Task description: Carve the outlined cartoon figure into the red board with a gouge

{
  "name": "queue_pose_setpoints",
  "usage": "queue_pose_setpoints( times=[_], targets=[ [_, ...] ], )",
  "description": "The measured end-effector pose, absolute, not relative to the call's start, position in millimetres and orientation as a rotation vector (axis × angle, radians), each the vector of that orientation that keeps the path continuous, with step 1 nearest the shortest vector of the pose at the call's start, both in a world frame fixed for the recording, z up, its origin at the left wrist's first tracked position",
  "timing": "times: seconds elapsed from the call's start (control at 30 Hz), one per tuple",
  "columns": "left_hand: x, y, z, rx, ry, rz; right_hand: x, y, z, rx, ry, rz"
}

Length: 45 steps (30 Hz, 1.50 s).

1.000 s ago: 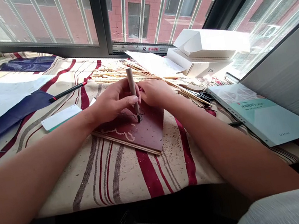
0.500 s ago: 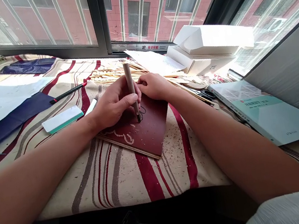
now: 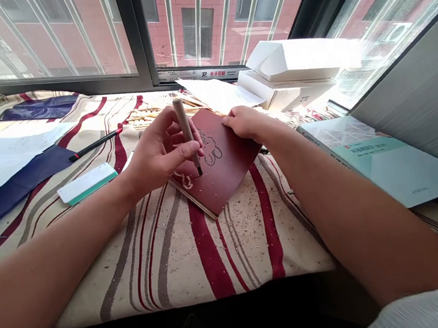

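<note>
Left hand [image 3: 155,149] closed around a wood-handled carving tool [image 3: 185,130], tip on a dark red wooden board [image 3: 227,176] (wood shavings [image 3: 247,232] scattered nearby), right hand [image 3: 244,124] open, fingers pressing the board's corner

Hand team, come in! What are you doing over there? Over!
Left hand gripping carving tool, tip on the board. Right hand pressing dark red board. Only wood shavings in the way. Over.

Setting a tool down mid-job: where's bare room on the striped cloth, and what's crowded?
The cream striped cloth lies open in front of the dark red wooden board, dusted with shavings. A narrower strip lies between the white-green flat card and the black-and-red pen. Crowded: behind the board: pale wooden strips, white paper, white cardboard boxes.
</note>
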<state>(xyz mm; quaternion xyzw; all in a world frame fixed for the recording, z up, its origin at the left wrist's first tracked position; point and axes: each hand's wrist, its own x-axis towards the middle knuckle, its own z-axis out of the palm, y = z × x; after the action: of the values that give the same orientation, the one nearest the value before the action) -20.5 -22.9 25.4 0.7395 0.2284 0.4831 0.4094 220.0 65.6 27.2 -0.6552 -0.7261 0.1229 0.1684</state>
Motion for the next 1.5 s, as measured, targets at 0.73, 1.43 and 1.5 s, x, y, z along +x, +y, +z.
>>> queue_pose_setpoints(
  times=[0.73,1.43,1.5],
  targets=[
    [-32.4,-6.6,27.2,1.898,0.5,0.993,166.2,30.6,-1.8,-1.228,-2.468,0.202],
    [12.8,-11.8,26.5,1.579,0.672,1.188,167.6,34.9,-9.4,-1.197,-2.469,0.148],
    [15.7,-12.1,27.2,1.541,0.676,1.197,167.7,35.7,-9.7,-1.19,-2.476,0.141]
  ],
)
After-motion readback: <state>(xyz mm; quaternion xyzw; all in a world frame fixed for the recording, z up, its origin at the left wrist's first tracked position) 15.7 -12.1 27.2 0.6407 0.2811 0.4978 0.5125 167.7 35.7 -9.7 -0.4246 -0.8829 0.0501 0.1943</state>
